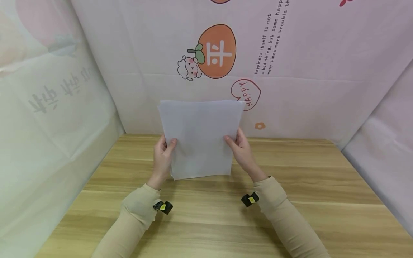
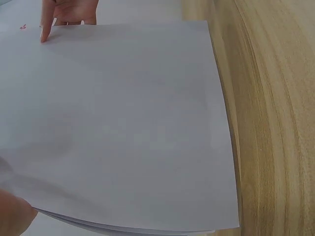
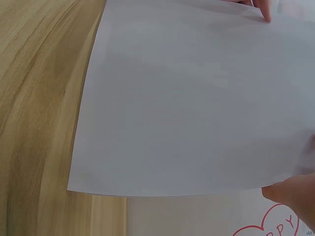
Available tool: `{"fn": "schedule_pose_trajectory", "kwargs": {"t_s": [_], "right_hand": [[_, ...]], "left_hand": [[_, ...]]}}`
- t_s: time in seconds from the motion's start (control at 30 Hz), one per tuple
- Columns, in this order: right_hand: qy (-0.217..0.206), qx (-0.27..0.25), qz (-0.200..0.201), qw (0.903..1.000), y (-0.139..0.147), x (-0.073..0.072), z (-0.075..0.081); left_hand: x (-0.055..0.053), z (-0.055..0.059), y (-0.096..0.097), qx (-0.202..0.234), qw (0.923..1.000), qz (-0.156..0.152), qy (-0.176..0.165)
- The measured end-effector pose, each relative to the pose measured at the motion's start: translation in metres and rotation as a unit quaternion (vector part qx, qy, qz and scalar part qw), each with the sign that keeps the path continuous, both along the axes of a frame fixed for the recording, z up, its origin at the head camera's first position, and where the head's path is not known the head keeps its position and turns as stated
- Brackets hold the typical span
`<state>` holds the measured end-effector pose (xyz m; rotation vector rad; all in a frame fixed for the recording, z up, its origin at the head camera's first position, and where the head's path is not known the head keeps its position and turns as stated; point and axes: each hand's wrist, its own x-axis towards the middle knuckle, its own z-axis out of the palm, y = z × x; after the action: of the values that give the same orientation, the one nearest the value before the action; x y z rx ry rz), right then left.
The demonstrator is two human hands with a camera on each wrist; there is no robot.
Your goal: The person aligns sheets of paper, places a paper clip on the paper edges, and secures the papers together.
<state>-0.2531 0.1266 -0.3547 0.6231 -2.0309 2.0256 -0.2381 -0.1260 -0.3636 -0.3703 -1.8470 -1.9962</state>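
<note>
A stack of white paper sheets [image 1: 201, 139] is held up in front of the person, above the wooden table. The left hand [image 1: 163, 154] grips its left edge, thumb on the near face and fingers behind. On the opposite edge the right hand [image 1: 240, 148] pinches the sheets the same way. Several layers show along the edge of the paper [image 2: 133, 123] in the left wrist view, slightly out of line with each other. Blank paper [image 3: 187, 103] fills most of the right wrist view, with the right thumb [image 3: 290, 194] at its lower edge.
Under the hands lies a wood-grain table [image 1: 206, 222]. A pale printed cloth [image 1: 145, 46] with cartoon fruit and lettering hangs behind it, and whitish cloth [image 1: 48, 118] covers the left side. Each sleeve has a small black wrist camera [image 1: 250, 199] strapped on.
</note>
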Motion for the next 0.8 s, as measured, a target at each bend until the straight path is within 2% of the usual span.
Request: {"fn": "schedule_pose_trajectory", "kwargs": {"t_s": [0.23, 0.53, 0.8], "right_hand": [[0.021, 0.001, 0.003, 0.9998, 0.0008, 0.0016, -0.0016], [0.028, -0.003, 0.000, 0.9996, 0.0006, 0.0021, -0.0048], [0.034, -0.009, 0.003, 0.9994, 0.0013, 0.0030, -0.0063]], "left_hand": [[0.0001, -0.0012, -0.0002, -0.007, 0.9998, -0.003, 0.019], [0.0010, -0.0040, -0.0005, -0.017, 0.9990, -0.010, 0.039], [0.0020, -0.0053, -0.0006, -0.016, 0.9996, -0.007, 0.021]]}}
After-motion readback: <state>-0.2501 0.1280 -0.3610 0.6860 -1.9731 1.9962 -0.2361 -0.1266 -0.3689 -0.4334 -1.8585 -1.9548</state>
